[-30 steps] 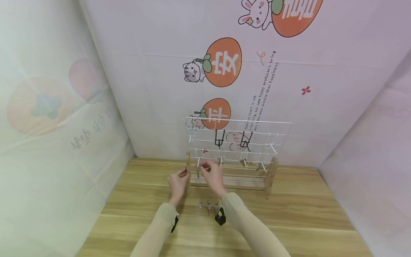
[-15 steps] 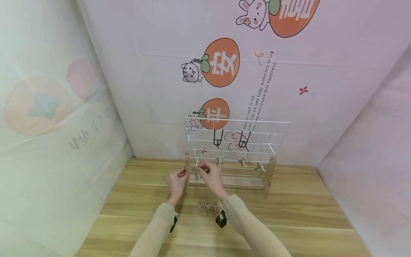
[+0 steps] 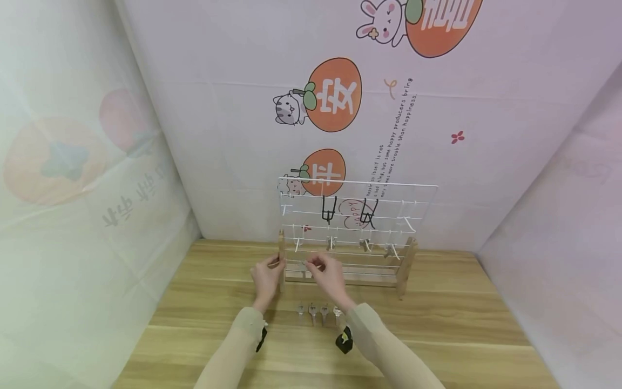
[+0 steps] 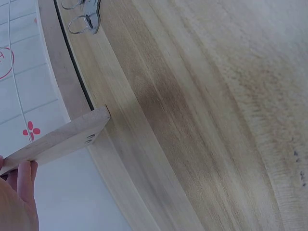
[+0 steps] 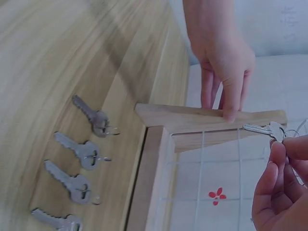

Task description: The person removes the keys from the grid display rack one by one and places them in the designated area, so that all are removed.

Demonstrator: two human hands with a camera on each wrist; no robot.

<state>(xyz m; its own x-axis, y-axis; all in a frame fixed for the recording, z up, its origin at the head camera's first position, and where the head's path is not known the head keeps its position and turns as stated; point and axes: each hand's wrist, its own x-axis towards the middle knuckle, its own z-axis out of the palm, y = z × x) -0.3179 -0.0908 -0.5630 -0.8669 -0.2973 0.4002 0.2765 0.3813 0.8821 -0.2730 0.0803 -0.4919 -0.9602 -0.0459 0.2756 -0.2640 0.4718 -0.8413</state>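
My right hand (image 3: pixel 330 274) pinches a silver key (image 5: pixel 275 130) between thumb and fingertips, in front of the lower left part of a white wire rack (image 3: pixel 359 185). A thin metal ring passes through the key's head. The key is apart from the bare white lower-left hook (image 3: pixel 298 245) above it. My left hand (image 3: pixel 265 276) grips the rack's left wooden upright (image 5: pixel 192 117), thumb on one side and fingers on the other. On the table in front of the rack, several ringed keys (image 5: pixel 74 185) lie in a row.
Keys (image 3: pixel 366 245) hang on the other lower hooks. Higher on the rack are two black hooks (image 3: pixel 329 209) and a white hook (image 3: pixel 408 222) at the right. The wooden tabletop (image 3: pixel 437 335) meets printed cloth walls (image 3: pixel 233 140) behind and at both sides.
My right hand has moved down and slightly right with the key, away from the lower-left hook, which now shows bare. The left hand stays on the upright.
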